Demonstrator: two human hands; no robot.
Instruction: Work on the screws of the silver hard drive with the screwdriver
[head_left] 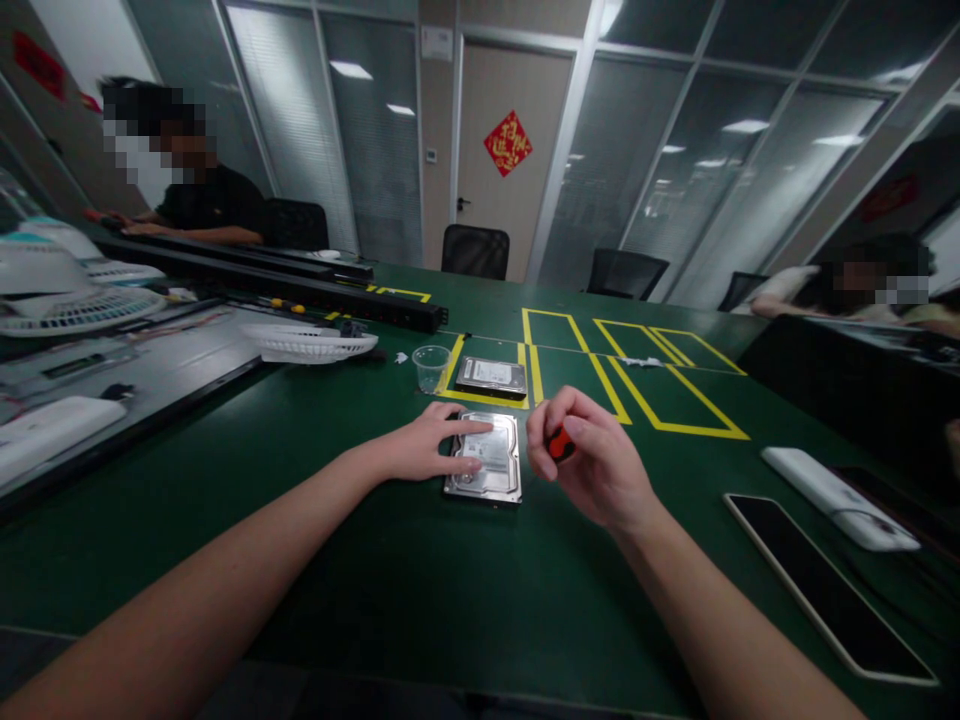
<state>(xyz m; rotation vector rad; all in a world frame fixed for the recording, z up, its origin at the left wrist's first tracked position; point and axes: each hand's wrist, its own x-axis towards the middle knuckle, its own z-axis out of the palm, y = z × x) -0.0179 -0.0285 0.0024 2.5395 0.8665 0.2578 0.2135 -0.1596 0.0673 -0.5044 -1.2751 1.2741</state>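
Note:
A silver hard drive (495,470) lies flat on the green table (420,580) in front of me. My left hand (431,445) rests on its left side, fingers stretched out flat across the label. My right hand (592,455) hovers just right of the drive, fingers curled around a small red and black tool handle (559,443); the tool's tip is hidden. A second hard drive (493,376) lies farther back inside a yellow taped box (534,375), with a small clear plastic cup (430,367) to its left.
Long black power strips (315,290) and white fan grilles (307,343) lie at the left. A white device (836,497) and a dark tablet (825,585) sit at the right. Other people sit at the far left and far right. Empty chairs stand behind the table.

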